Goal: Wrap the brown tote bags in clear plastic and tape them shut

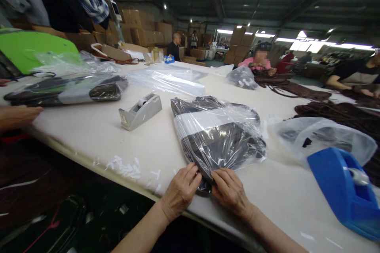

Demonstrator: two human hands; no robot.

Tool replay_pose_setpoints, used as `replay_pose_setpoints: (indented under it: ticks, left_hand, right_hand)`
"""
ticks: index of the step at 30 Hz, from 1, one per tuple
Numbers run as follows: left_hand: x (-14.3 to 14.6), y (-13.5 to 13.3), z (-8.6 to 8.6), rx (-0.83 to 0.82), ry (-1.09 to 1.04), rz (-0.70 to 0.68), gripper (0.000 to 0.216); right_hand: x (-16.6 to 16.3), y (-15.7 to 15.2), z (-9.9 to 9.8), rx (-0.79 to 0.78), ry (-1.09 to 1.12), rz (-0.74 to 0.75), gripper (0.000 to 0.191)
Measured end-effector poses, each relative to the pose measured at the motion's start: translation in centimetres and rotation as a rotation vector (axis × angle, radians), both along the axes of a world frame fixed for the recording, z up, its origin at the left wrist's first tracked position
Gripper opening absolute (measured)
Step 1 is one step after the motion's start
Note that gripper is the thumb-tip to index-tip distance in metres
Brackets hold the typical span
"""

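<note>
A dark garment sealed in a clear plastic bag [218, 136] lies on the white table [97, 134] in front of me. My left hand [181, 189] and my right hand [230, 190] rest side by side at the bag's near end, at the table's front edge. Both hands have their fingers curled and pinch the folded plastic flap there. A grey tape dispenser [140, 111] sits to the left of the bag. A blue tape dispenser [346, 187] stands at the right.
Another bagged dark item [68, 91] lies far left, with another person's hand [18, 115] beside it. Empty clear bags [323, 136] and brown garments [341, 112] fill the right side. White paper strips [124, 168] litter the near edge. Other people sit across the table; cardboard boxes stand behind.
</note>
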State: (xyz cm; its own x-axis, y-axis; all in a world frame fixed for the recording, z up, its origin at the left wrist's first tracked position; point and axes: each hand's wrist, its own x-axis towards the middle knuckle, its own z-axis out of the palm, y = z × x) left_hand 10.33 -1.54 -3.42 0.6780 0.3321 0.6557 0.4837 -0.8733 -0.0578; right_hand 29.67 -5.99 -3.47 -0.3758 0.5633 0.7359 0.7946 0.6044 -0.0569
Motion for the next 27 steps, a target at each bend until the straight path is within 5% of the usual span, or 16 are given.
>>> replay_pose_setpoints:
  ticks: [10,21,27]
  left_hand:
    - [0.1,1.0,1.1,-0.038,0.137,-0.205,0.021]
    - [1.4,1.6,1.0,-0.141,0.093,-0.197,0.025]
    - [2.5,1.9,1.8,0.038,-0.039,-0.205,0.030]
  right_hand:
    - [-0.1,0.3,0.6,-0.006,0.089,-0.007,0.026]
    - [-0.1,0.3,1.8,-0.105,0.188,-0.038,0.017]
    - [0.3,0.5,3.2,-0.097,0.270,-0.073,0.016]
